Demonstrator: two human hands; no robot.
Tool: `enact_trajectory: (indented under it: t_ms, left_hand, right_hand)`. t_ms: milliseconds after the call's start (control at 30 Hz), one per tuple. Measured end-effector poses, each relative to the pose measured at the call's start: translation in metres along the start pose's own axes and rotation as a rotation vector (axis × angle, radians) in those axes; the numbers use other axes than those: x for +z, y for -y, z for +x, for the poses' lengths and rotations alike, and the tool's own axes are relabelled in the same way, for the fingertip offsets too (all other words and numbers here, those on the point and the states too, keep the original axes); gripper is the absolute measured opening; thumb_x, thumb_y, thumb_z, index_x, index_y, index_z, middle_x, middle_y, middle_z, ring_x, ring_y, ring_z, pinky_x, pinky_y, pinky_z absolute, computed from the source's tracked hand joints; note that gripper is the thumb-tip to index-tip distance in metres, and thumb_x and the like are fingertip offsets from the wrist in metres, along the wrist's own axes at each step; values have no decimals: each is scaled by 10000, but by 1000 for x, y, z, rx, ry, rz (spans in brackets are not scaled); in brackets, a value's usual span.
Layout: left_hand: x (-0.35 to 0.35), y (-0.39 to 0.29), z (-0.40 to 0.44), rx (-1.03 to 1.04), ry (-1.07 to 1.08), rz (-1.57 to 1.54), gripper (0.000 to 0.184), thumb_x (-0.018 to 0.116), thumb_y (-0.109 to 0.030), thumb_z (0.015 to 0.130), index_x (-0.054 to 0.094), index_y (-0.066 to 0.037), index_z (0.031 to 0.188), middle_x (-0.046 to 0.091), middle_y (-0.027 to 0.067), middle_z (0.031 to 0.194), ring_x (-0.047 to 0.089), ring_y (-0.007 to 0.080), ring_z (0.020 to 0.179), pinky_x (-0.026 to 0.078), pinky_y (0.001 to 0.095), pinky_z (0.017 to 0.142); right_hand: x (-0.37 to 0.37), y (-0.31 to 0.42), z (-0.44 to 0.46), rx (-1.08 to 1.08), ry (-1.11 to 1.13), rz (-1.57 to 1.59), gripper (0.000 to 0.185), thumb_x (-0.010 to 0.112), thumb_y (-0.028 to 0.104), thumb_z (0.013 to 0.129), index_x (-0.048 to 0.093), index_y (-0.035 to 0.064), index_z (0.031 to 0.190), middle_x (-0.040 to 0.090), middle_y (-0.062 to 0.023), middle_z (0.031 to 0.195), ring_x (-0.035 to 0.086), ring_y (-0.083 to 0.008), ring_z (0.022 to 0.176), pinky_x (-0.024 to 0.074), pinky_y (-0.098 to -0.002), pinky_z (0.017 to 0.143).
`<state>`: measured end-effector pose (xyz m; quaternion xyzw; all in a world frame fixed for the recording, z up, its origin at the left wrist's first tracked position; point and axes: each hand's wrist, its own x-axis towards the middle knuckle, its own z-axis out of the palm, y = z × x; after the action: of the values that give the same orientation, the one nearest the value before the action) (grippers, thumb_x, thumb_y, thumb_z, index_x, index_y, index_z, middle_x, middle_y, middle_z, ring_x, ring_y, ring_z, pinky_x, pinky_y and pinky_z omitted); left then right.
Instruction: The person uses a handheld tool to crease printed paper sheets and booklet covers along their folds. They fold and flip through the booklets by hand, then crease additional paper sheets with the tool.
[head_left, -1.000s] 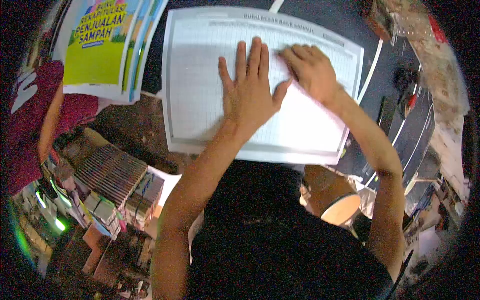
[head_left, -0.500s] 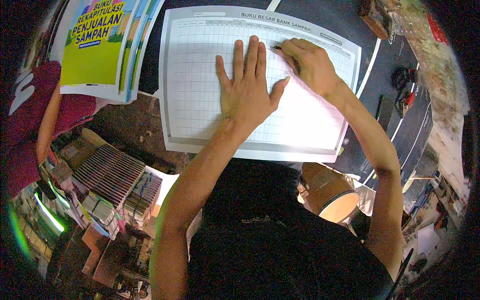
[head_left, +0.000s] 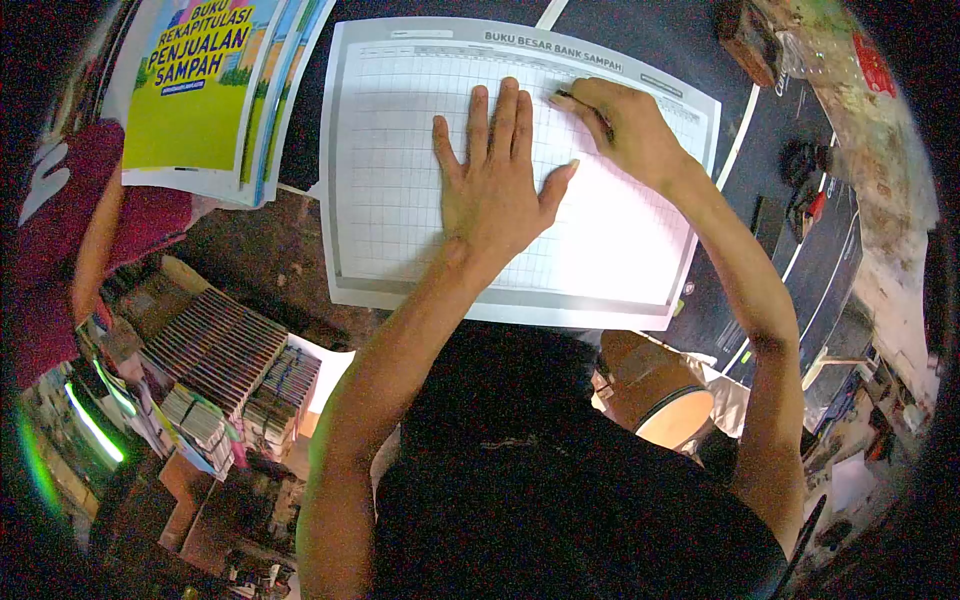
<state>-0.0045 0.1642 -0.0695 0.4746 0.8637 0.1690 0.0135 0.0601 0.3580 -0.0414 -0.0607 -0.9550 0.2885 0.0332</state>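
A large printed sheet [head_left: 385, 160] with a ruled grid, headed "BUKU BESAR BANK SAMPAH", lies on the dark worktop. My left hand [head_left: 493, 195] rests flat on its middle, fingers spread and pointing toward the heading. To the right of it, my right hand [head_left: 628, 128] is closed, with its bent fingers touching the sheet below the heading. Something small and dark shows at those fingertips, too little of it to name. Strong glare washes out the grid below my right hand.
At the upper left lies a stack of booklets with a yellow-green cover [head_left: 190, 120]. A person in a maroon shirt [head_left: 50, 270] is at the left edge. Bundled stacks of books [head_left: 215, 345] stand lower left. White lines cross the dark worktop [head_left: 745, 205] at right.
My right hand has shifted slightly right and turned a little, and less of the dark thing shows at its fingertips. My left hand stays flat in place. The view has shifted slightly.
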Motion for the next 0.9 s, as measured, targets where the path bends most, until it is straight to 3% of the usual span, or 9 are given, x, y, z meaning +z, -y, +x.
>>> enact_trajectory:
  t_ms: [100, 200, 300, 500, 767, 833, 900]
  left_hand:
    - [2, 0, 0, 3, -10, 9, 868, 507, -617, 946, 378, 26, 1513, 270, 150, 1646, 223, 358, 1524, 140, 699, 1161]
    - [2, 0, -1, 4, -9, 10, 873, 508, -619, 944, 373, 29, 1514, 271, 149, 1646, 217, 357, 1526, 127, 696, 1165]
    - [3, 0, 0, -3, 6, -7, 880, 511, -618, 943, 360, 28, 1521, 266, 148, 1647, 208, 355, 1529, 111, 693, 1169]
    - [2, 0, 0, -3, 18, -21, 877, 517, -599, 942, 336, 21, 1534, 239, 150, 1655, 187, 358, 1532, 110, 698, 1164]
    - [-3, 0, -1, 8, 50, 1, 849, 474, -577, 976, 291, 16, 1556, 204, 173, 1661, 139, 365, 1541, 108, 707, 1154]
    - [-1, 0, -2, 12, 31, 34, 935, 497, -641, 938, 275, 23, 1558, 217, 157, 1661, 160, 368, 1537, 110, 701, 1165]
    - [-4, 1, -2, 15, 24, -52, 944, 550, -612, 935, 248, 21, 1566, 218, 173, 1656, 157, 384, 1535, 110, 697, 1168]
  right_hand:
    - [2, 2, -6, -110, 12, -61, 239, 585, 136, 902, 673, 77, 1116, 688, -152, 1024, 656, -387, 967, 537, -490, 858]
    - [2, 3, -10, -81, 71, -161, 303, 618, 156, 864, 666, 96, 1157, 679, -142, 1042, 654, -365, 1002, 536, -473, 877]
    - [2, 9, -15, -141, 132, -288, 361, 646, 192, 824, 658, 114, 1177, 664, -114, 1052, 652, -330, 1015, 534, -447, 876]
    - [14, 8, -24, -254, 10, -447, 351, 661, 243, 792, 637, 121, 1121, 637, -41, 1024, 641, -263, 1003, 524, -404, 834]
    - [17, 8, -29, -274, -13, -498, 383, 680, 276, 767, 607, 127, 1112, 615, -35, 1036, 624, -250, 997, 517, -411, 810]
    - [20, 7, -30, -242, -40, -526, 384, 677, 281, 769, 606, 140, 1119, 616, -33, 1048, 623, -241, 1021, 516, -417, 820]
    - [5, 10, -28, -136, -154, -414, 283, 659, 216, 818, 624, 135, 1087, 640, -69, 1013, 645, -288, 944, 520, -432, 811]
